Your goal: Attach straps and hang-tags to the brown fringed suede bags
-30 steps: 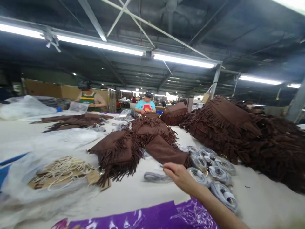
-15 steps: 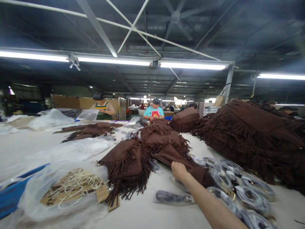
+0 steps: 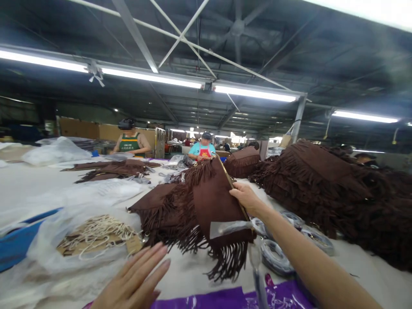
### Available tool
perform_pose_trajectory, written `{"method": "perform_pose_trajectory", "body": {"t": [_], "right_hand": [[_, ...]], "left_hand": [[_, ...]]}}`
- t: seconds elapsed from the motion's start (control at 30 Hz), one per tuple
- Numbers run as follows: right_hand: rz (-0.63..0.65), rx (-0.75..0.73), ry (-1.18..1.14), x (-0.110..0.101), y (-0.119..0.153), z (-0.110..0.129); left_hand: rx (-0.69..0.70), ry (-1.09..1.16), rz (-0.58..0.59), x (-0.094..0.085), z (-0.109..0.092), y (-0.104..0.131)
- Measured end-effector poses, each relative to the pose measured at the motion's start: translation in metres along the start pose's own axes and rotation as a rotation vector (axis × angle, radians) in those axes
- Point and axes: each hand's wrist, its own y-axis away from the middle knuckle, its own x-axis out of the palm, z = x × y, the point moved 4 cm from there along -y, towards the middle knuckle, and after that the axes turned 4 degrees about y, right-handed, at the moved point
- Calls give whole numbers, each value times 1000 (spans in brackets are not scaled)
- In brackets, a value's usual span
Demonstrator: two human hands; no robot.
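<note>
My right hand (image 3: 246,198) is closed on the zippered top edge of a dark brown fringed bag (image 3: 210,197), holding it upright with the fringe hanging down. A strap in clear plastic (image 3: 230,228) lies across the lower part of this bag. My left hand (image 3: 137,274) is open, fingers stretched out, at the lower left, touching nothing that I can see. Another brown fringed bag (image 3: 154,199) lies just left of the held one. Near my left hand, an open plastic bag holds card tags with cream strings (image 3: 99,234).
Brown fringed bags form a large pile (image 3: 318,184) on the right. Plastic-wrapped coiled straps (image 3: 277,257) lie under my right forearm. Purple plastic (image 3: 206,298) runs along the front edge. A blue container (image 3: 19,246) stands at left. Two people (image 3: 131,143) work across the table.
My right hand has raised the brown bag from lying flat to upright. My left hand has come into view. Purple plastic now shows at the front edge.
</note>
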Motion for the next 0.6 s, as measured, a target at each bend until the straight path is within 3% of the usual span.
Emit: {"method": "perform_pose_trajectory", "body": {"t": [0.2, 0.3, 0.37, 0.43, 0.53, 0.6], "right_hand": [[83, -215, 69, -13, -1, 81], [116, -325, 133, -16, 11, 119], [121, -430, 211, -5, 31, 136], [141, -546, 323, 18, 60, 139], [341, -545, 210, 67, 112, 112], [431, -470, -15, 91, 145, 79]], "left_hand": [[145, -143, 51, -4, 23, -121], [9, -259, -5, -3, 43, -144], [-59, -291, -23, 4, 44, -132], [-39, -268, 19, 18, 30, -99], [44, -132, 185, 46, -6, -31], [-20, -4, 316, 61, -23, 7]]}}
